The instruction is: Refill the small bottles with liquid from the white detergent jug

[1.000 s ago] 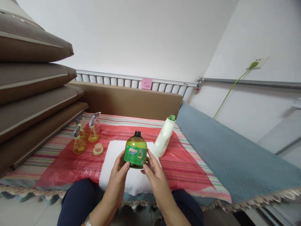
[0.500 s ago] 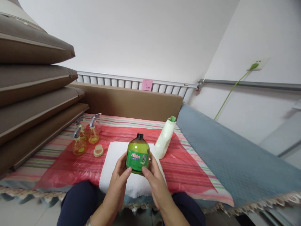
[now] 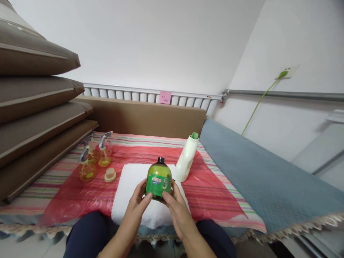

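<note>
Between both hands is a squat green see-through bottle (image 3: pixel 158 179) with a green label facing me and a black neck. My left hand (image 3: pixel 139 200) grips its left side, thumb at the lower front. On the other side my right hand (image 3: pixel 176 204) holds it the same way. Under them lies a white cloth (image 3: pixel 129 190). Just behind my right hand stands a pale green bottle (image 3: pixel 186 159) with a green top. To the left, a cream cap (image 3: pixel 110 175) rests on the red plastic sheet (image 3: pixel 215 190).
Several small spray bottles (image 3: pixel 87 170) with yellowish liquid stand at the left. Stacked brown cushions (image 3: pixel 37 118) rise beside them. A brown board (image 3: pixel 147 116) and a radiator (image 3: pixel 120 94) line the back; a blue padded side (image 3: pixel 258 165) runs along the right.
The bottle sits slightly lower in my view and leans a little, still between both hands. The whole scene has shifted slightly left as my head moved.
</note>
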The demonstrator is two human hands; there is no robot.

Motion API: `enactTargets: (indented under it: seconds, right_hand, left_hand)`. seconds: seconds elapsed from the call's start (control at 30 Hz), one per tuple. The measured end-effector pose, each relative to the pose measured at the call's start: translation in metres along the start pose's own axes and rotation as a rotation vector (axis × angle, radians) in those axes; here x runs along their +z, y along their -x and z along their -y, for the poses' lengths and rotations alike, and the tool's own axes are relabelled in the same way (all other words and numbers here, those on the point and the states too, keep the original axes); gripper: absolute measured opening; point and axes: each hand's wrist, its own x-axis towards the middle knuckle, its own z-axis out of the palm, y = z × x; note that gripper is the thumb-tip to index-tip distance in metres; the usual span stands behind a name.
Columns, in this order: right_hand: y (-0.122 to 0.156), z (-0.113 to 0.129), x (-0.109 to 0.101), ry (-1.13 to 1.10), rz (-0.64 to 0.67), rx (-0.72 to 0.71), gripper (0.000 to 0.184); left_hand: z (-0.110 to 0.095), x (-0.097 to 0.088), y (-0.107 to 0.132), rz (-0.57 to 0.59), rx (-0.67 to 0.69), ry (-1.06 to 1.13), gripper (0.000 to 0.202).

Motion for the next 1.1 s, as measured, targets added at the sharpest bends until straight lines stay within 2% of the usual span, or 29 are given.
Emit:
enactTargets:
  seconds: [0.17,0.27,0.37,0.47,0.53,0.63,0.73,0.8,0.9,1.0,1.1]
  right_hand:
    - [-0.001,-0.006,-0.002,0.117,0.005,-0.087,0.086]
    - [0.0,-0.015,-0.005,0.365,0.016,-0.196,0.091]
    - [0.005,-0.023,-0.004,0.695,-0.003,-0.365,0.087]
    - [0.012,-0.029,-0.005,0.8,0.036,-0.422,0.084]
    - [0.014,-0.034,-0.01,0.754,0.123,-0.375,0.081]
    - [0.008,-0.046,-0.032,0.696,0.204,-0.27,0.057]
    - [-0.012,-0.06,-0.073,0.736,0.042,-0.138,0.036]
    - [-0.029,-0.066,-0.104,0.763,-0.084,-0.074,0.037]
    - [-0.057,-0.068,-0.143,0.827,-0.19,-0.002,0.04]
    - [-0.084,-0.065,-0.161,0.943,-0.246,0.086,0.035]
    - [-0.107,-0.067,-0.161,1.1,-0.261,0.147,0.028]
  left_hand:
    - [-0.003,-0.003,-0.008,-0.053,-0.024,-0.05,0.066]
    - [-0.003,-0.003,-0.015,-0.061,-0.019,-0.103,0.076]
    - [0.0,-0.004,-0.018,-0.103,0.018,-0.17,0.085]
    - [0.003,-0.01,-0.016,-0.114,0.05,-0.21,0.085]
    - [0.007,-0.02,-0.015,-0.106,0.028,-0.226,0.081]
    - [0.015,-0.04,-0.015,-0.137,-0.025,-0.176,0.08]
    - [0.024,-0.059,-0.019,-0.229,-0.035,-0.16,0.078]
    - [0.031,-0.069,-0.023,-0.283,-0.015,-0.185,0.077]
    - [0.04,-0.076,-0.031,-0.314,0.0,-0.22,0.078]
    - [0.05,-0.078,-0.043,-0.307,0.008,-0.242,0.085]
    - [0.058,-0.081,-0.061,-0.253,0.036,-0.294,0.091]
